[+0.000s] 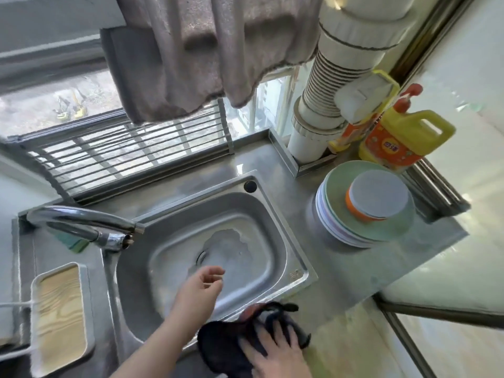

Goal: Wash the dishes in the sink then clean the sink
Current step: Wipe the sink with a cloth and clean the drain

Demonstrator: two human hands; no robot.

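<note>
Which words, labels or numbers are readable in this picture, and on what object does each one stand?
Yellow detergent bottle, orange label: a few large characters, too blurred to read.
Second bottle behind it: label print too blurred to read.
Sink, front right corner of the rim: small stamped mark, too small to read.
No other text shows.

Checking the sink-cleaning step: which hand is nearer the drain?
Left. The left hand hangs over the basin, just short of the drain. The right hand presses a dark cloth on the sink's front rim, farther away.
</note>
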